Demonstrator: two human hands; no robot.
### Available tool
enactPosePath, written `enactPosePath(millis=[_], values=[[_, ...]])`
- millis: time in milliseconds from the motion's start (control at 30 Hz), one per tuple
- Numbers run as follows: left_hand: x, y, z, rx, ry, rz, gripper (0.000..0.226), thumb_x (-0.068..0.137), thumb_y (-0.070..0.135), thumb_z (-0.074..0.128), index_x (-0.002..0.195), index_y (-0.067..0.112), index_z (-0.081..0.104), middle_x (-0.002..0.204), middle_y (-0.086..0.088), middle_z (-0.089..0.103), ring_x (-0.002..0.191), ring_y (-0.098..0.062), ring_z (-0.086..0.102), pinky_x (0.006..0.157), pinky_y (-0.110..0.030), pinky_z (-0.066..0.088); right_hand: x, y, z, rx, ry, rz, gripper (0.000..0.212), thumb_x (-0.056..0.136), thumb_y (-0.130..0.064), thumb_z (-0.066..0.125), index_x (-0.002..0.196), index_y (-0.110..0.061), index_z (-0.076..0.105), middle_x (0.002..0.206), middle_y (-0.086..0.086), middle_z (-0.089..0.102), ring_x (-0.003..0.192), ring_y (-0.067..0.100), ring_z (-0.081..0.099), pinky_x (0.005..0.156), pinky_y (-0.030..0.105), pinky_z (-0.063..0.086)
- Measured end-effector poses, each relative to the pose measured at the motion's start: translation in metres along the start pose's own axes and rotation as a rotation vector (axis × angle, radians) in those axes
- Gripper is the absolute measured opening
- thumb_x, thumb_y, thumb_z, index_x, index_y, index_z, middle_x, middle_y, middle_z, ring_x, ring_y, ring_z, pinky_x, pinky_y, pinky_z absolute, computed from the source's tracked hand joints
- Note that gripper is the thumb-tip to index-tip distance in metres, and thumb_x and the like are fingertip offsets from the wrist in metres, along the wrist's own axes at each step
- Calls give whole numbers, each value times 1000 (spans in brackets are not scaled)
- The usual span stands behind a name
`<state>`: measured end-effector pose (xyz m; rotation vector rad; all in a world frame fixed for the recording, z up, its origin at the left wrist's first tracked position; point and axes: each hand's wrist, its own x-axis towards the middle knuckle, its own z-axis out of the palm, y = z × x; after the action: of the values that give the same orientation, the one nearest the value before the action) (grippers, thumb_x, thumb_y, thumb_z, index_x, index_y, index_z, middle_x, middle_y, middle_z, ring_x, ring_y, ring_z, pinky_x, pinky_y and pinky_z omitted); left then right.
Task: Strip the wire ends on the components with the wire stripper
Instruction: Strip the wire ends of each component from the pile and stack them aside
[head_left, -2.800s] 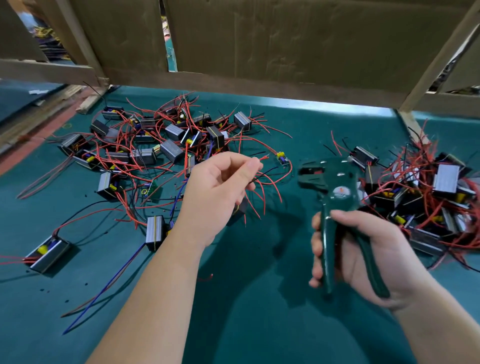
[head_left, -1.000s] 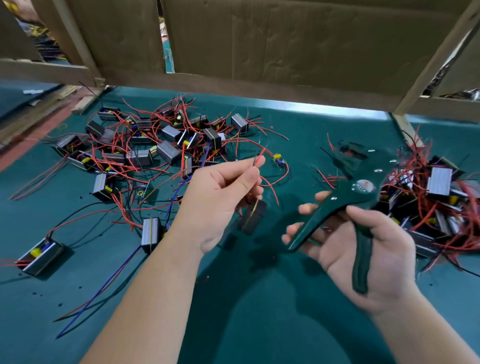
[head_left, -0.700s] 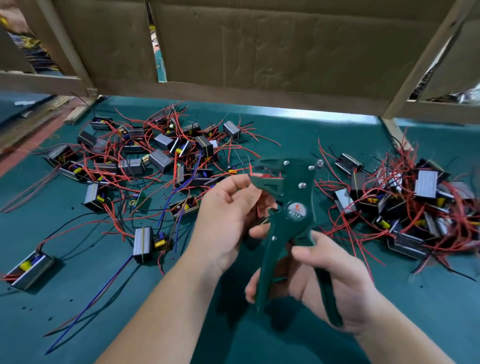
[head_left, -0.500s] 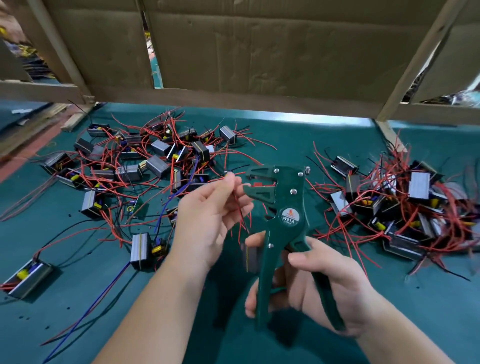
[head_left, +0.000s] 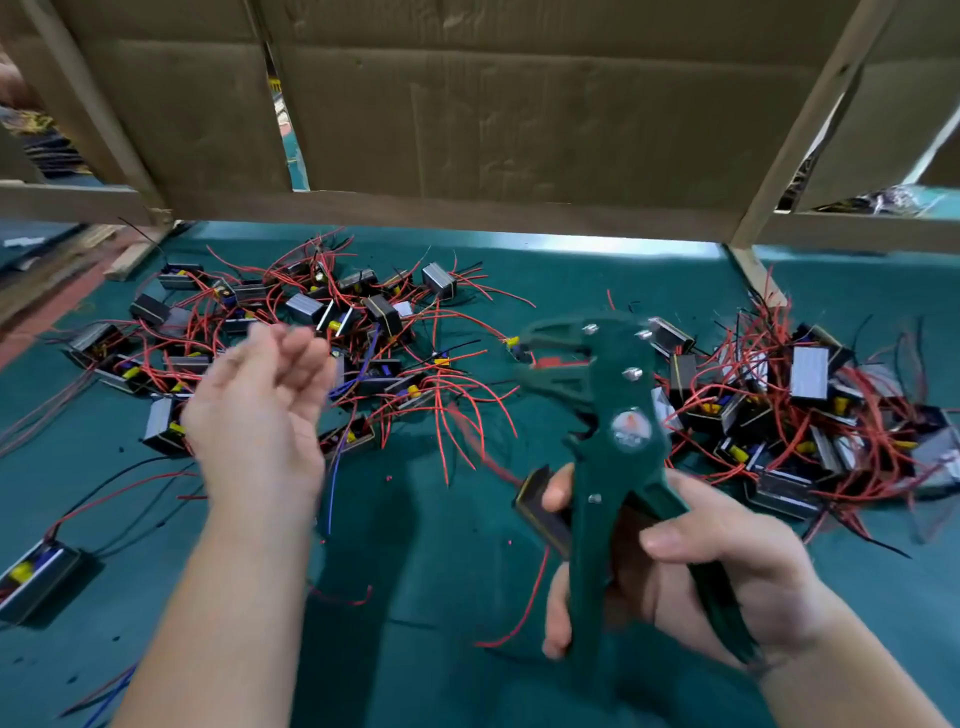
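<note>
My right hand (head_left: 727, 566) grips the handles of the green wire stripper (head_left: 621, 410), whose jaws point up and to the left above the mat. A dark component (head_left: 537, 506) with red wires sits just left of the stripper's handles at my right fingertips; I cannot tell whether they hold it. My left hand (head_left: 260, 421) is blurred, raised over the mat with fingers loosely curled and nothing in it. One pile of components with red wires (head_left: 332, 332) lies behind my left hand, and another pile (head_left: 800, 405) lies to the right of the stripper.
The green mat (head_left: 441, 597) covers the table. A cardboard wall on a wooden frame (head_left: 467, 130) closes the back. A lone component (head_left: 36, 571) lies at the near left, and a blue wire (head_left: 332, 483) trails from the left pile.
My left hand has let go of the wire it pinched at the stripper's jaws and swung left, empty. The component now hangs by my right fingers beside the stripper's handles.
</note>
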<state>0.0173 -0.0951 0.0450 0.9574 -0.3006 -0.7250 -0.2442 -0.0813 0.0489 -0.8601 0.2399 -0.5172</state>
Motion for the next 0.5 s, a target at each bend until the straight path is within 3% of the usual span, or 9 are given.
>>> enactPosePath(millis=[67, 133, 200, 267, 333, 400, 500], values=[[11, 5, -7, 103, 2, 24, 22, 97, 22, 54, 80, 13, 64, 66, 1, 71, 61, -12, 68, 56, -22, 54, -2, -7, -1, -13, 125, -164, 51, 66, -18, 79, 112, -1, 63, 94, 19, 60, 76, 47, 62, 72, 55, 50], [14, -1, -10, 264, 0, 55, 28, 97, 24, 50, 76, 12, 66, 64, -1, 70, 58, -14, 67, 51, -22, 53, -1, -14, -5, -55, 356, -366, 55, 59, -16, 81, 108, 1, 63, 97, 18, 61, 74, 49, 63, 69, 57, 52], [13, -7, -12, 408, 14, 123, 30, 96, 23, 49, 75, 13, 67, 66, 1, 71, 61, -14, 68, 54, -25, 55, -3, -20, -14, -197, 602, -546, 44, 66, -10, 67, 108, 1, 59, 101, 14, 62, 74, 48, 64, 71, 61, 53], [13, -11, -14, 557, 25, 193, 23, 94, 24, 51, 82, 19, 70, 75, 5, 72, 71, -10, 68, 68, -31, 58, -8, -28, -25, -332, 764, -661, 32, 77, -3, 50, 109, -4, 55, 99, 5, 66, 76, 44, 66, 74, 63, 53], [14, -15, -16, 756, -4, 255, 19, 92, 22, 54, 105, 23, 68, 99, 9, 70, 87, -5, 65, 83, -25, 53, -12, -32, -32, -385, 834, -727, 27, 83, 3, 43, 104, -10, 54, 93, 3, 66, 82, 46, 67, 76, 63, 53], [14, -17, -18, 952, -37, 295, 39, 91, 18, 55, 130, 22, 56, 121, 10, 60, 98, -2, 57, 81, -11, 40, -11, -32, -34, -405, 879, -761, 21, 82, 0, 45, 93, -14, 56, 84, 8, 64, 86, 50, 66, 77, 62, 54], [12, -19, -17, 1117, -127, 388, 49, 89, 12, 56, 136, 18, 49, 134, 1, 53, 117, -12, 50, 97, -23, 39, -9, -26, -32, -427, 876, -803, 24, 83, 0, 46, 89, -19, 58, 79, 7, 61, 82, 49, 67, 77, 63, 54]])
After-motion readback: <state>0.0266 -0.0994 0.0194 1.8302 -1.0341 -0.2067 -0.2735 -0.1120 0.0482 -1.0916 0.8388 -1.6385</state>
